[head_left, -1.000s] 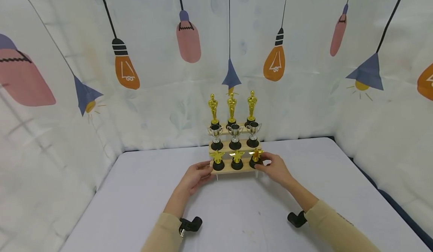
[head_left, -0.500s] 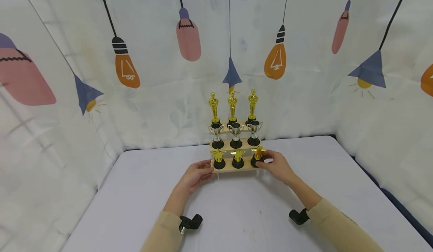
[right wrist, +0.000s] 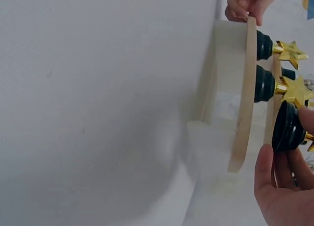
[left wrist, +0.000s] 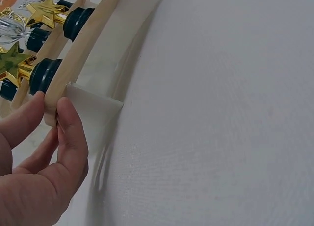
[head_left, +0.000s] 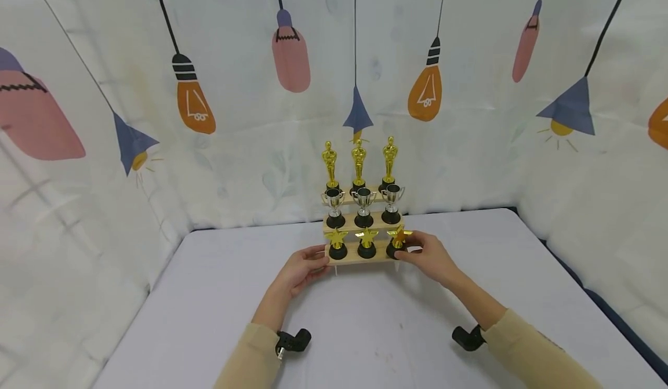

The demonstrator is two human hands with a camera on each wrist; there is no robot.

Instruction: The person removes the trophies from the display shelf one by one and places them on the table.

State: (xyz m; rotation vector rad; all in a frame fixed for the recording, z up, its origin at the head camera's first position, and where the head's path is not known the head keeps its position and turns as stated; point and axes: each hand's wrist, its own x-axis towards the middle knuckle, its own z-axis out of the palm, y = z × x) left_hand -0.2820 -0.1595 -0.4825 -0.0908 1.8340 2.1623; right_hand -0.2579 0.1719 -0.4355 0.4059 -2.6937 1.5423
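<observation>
A three-step wooden stand [head_left: 381, 254] bears small trophies. My left hand [head_left: 299, 271] pinches the left end of its lowest step [left wrist: 81, 54] between thumb and fingers. At the right end, my right hand [head_left: 431, 258] grips a gold star trophy [head_left: 395, 250] by its black base. In the right wrist view that base [right wrist: 288, 127] is tilted and stands off the step's surface, with the thumb on one side and fingers on the other. Two more star trophies, a left one [head_left: 338, 251] and a middle one [head_left: 367, 251], stand upright on the same step.
Silver cups [head_left: 363, 201] line the middle step, and gold statuettes [head_left: 358, 160] stand on the top one. White legs [left wrist: 95, 101] hold the stand up on a white-covered table [head_left: 344, 331]. Behind hangs a cloth [head_left: 240, 163] printed with lamps.
The right hand and its star trophy have shifted very slightly right, and the right forearm has moved outward. The left hand keeps its hold on the step.
</observation>
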